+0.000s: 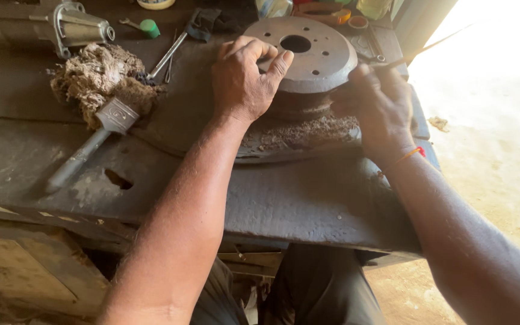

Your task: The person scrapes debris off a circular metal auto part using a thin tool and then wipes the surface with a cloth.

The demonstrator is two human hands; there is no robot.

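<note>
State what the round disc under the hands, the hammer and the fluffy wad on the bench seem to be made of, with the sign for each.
Disc: likely cast metal, dull grey-brown and rough, with drilled holes; the left hand rests on it.
Hammer: metal head, grey and worn; the handle looks like metal too, though that is uncertain.
Wad: loose fibre, probably cotton waste, tan, frayed and stringy.

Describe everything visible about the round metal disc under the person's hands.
The brake disc is a rusty grey-brown metal round, lying flat, raised hub upward, with a large centre hole and smaller bolt holes around it. It sits on a dark worn workbench amid rust flakes. The left hand rests on its top; the right hand presses a thin tool against its rim.
</note>
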